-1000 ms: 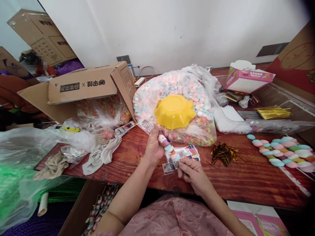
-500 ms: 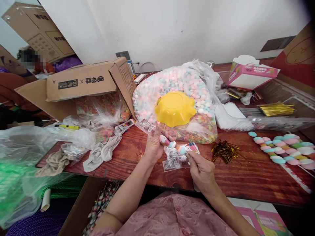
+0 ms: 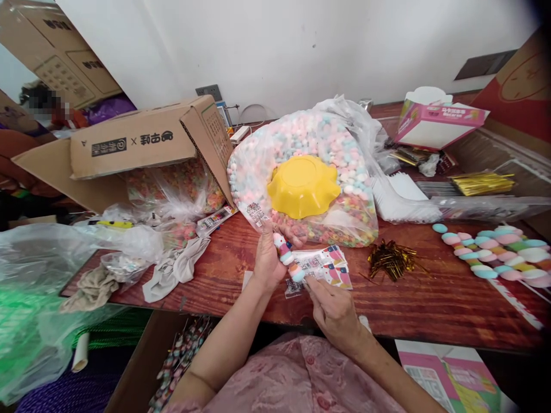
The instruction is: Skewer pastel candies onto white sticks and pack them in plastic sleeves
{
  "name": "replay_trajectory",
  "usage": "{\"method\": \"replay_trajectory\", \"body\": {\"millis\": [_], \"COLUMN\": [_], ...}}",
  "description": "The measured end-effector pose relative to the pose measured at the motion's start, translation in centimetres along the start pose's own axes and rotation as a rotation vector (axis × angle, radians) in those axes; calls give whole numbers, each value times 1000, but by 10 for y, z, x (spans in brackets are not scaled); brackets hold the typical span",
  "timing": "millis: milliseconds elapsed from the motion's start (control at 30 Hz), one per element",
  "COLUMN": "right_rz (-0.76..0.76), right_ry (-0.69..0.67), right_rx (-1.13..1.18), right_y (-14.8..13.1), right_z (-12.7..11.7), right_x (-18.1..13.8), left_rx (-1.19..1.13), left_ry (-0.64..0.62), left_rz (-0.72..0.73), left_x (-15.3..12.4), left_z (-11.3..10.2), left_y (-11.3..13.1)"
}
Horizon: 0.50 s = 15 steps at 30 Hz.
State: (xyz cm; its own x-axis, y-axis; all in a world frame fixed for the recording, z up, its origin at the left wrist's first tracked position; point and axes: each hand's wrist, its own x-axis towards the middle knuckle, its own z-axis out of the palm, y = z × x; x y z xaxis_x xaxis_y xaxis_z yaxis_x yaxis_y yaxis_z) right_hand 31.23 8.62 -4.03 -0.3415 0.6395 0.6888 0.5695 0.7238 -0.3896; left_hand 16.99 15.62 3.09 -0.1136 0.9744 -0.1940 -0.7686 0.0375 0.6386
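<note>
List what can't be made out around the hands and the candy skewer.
- Head view: lower end of the candy skewer, hidden by the right hand; whether it pinches the skewer or a wrapper is unclear.
- Head view: grip side of the left hand, turned away.
- Head view: print on the wrappers, too small.
- Head view: row of finished skewers, cut off by the right edge.

On my feed, a plain white wall (image 3: 301,46) runs behind a reddish-brown wooden table (image 3: 430,310) with a strong grain. A grey wall socket (image 3: 209,92) sits low on the wall, left of centre, and a dark rectangular plate (image 3: 484,64) is set further right. Large cardboard boxes (image 3: 64,51) lean in the left corner. The light is soft and even; I cannot see its source.
</note>
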Motion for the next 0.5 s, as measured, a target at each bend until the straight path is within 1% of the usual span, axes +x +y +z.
{"method": "replay_trajectory", "body": {"millis": [67,100,167,267,333,367,433,500], "right_rz": [99,183,421,830,1018,1078,1140,1125], "right_ry": [9,15,-11,-95,-114,-115,-134,-129], "right_rx": [101,185,428,861,1075,1140,1203,1173], "right_y": [1,2,7,15,19,21,20,16], "right_z": [2,2,2,-2,-5,-6,-7,-7], "right_x": [0,1,4,12,18,20,22,20], "left_rx": [18,28,49,53,34,28,38,70], "left_ry": [-36,-73,-171,-293,-338,-352,-363,-359], "left_rz": [5,8,-5,-85,-132,-141,-133,-115], "left_x": [0,0,-1,-2,-3,-4,-5,-5], "left_z": [-3,-5,-9,-12,-12,-12,-11,-9], "left_y": [-1,-1,1,5,6,6,5,2]}}
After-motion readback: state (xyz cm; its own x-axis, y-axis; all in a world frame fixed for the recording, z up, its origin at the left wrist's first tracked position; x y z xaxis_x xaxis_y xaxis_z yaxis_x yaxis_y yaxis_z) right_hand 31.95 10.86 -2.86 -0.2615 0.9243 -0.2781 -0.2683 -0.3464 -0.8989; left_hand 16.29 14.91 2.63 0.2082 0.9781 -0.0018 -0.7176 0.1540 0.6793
